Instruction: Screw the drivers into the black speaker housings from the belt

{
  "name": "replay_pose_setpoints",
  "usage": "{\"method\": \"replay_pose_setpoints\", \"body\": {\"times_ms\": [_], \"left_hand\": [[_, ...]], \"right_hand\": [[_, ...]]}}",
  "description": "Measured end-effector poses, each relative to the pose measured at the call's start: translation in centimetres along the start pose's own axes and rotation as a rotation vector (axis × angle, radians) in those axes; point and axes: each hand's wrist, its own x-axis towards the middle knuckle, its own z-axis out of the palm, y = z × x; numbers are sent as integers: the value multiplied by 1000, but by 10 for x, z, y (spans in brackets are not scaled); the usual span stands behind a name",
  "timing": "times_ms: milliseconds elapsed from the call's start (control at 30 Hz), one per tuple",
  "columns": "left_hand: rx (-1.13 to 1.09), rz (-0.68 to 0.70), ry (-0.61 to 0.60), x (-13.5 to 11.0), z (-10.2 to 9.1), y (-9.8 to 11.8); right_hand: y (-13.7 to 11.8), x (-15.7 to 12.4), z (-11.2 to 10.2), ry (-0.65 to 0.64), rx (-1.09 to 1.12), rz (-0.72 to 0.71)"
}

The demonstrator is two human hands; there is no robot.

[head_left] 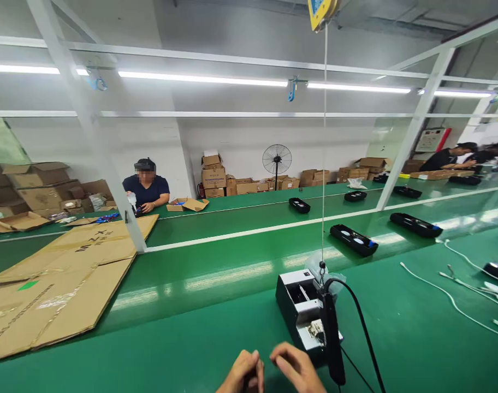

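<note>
Left hand (pixel 245 372) low over green workbench (pixel 171 349), fingers bunched; cannot tell whether anything is pinched
Right hand (pixel 297 369) just beside it, fingers curled toward thumb; cannot tell if grip is empty
Black-and-silver screw feeder (pixel 306 307) on workbench, beyond right hand
Black electric screwdriver (pixel 332 339) hangs upright in front of feeder, on cord from yellow balancer (pixel 321 13)
Black housings (pixel 353 240) on green conveyor (pixel 232 252), farther off
</note>
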Motion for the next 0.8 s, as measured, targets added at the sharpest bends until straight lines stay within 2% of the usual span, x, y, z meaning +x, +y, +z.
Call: {"method": "replay_pose_setpoints", "body": {"times_ms": [133,233,300,367,533,700,800], "left_hand": [[-138,37,82,30,4,8],[-186,47,172,36,0,4],[-205,50,217,35,-2,-2],[-210,51,229,33,-3,-8],[-157,55,164,32,-2,-17],[-106,82,160,36,-2,-20],[-111,77,147,36,-1,-24]], "right_hand": [[8,61,39,1,27,-49],[27,82,64,43,-9,-70],[38,86,72,42,-22,-77],[46,84,72,38,-29,-83],[52,75,64,43,-31,-85],[46,72,60,-79,13,-181],[48,72,59,-87,38,-141]]}}
